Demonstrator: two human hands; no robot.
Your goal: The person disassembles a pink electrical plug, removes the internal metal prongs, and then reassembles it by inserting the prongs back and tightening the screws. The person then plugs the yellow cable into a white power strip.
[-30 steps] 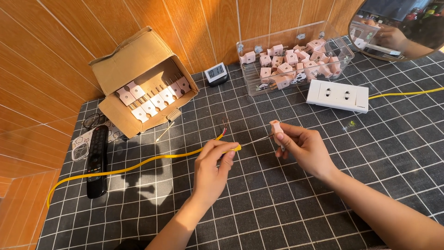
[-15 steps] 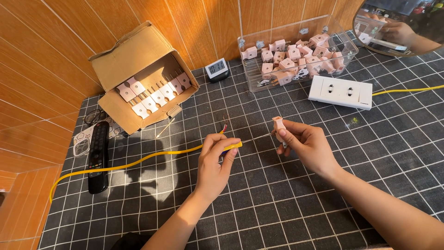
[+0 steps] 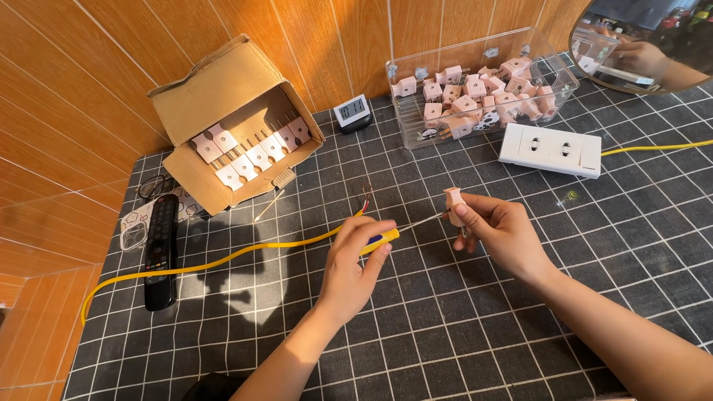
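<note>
On the dark gridded table (image 3: 520, 349), the left hand (image 3: 355, 260) is closed around a yellow-handled screwdriver (image 3: 380, 240), whose thin shaft now reaches across to the pink plug (image 3: 454, 202) pinched between thumb and fingers of the right hand (image 3: 501, 230). A second ago the two hands were apart, the tool tip short of the plug; the gap has closed and tip meets plug, which suggests work on the plug's screw is starting. The plug sits raised just above the table, near its middle. Beside the left hand, a yellow cable (image 3: 223, 260) trails leftward, its stripped red-tipped end (image 3: 365, 202) lying free. Farther left lie a black remote (image 3: 160, 249) and a clear phone case (image 3: 136, 230). Beyond stand an open cardboard box (image 3: 215, 89) of pale plugs, a small digital clock (image 3: 351, 113), a clear bin (image 3: 416, 137) of pink plugs and a white socket strip (image 3: 549, 148).
</note>
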